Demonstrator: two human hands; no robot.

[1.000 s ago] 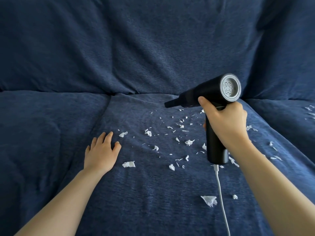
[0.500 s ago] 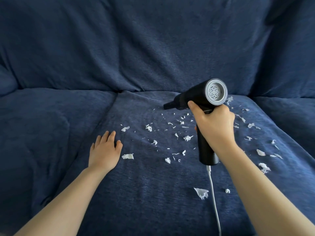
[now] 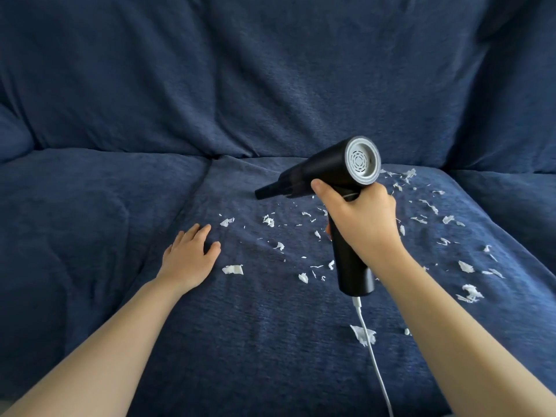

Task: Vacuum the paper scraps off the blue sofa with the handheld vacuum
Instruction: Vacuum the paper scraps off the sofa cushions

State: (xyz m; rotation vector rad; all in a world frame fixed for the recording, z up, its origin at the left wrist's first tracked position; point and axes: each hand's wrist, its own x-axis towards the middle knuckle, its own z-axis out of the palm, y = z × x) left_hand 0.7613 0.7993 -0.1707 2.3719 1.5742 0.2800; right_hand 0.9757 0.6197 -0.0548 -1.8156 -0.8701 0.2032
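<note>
Big blue sofa (image 3: 270, 85) with a nubby dark fabric, and the middle seat cushion is covered in white paper scraps (image 3: 304, 277), mostly tiny shreds, with bigger bits toward the right side and front. A left hand (image 3: 188, 258) rests flat on that cushion, just beside one scrap.

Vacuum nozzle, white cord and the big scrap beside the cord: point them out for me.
Vacuum nozzle (image 3: 266, 190), head view, on its black tip.
White cord (image 3: 373, 353), head view, mid-length below the handle.
Big scrap (image 3: 361, 334), head view, on its centre.
</note>
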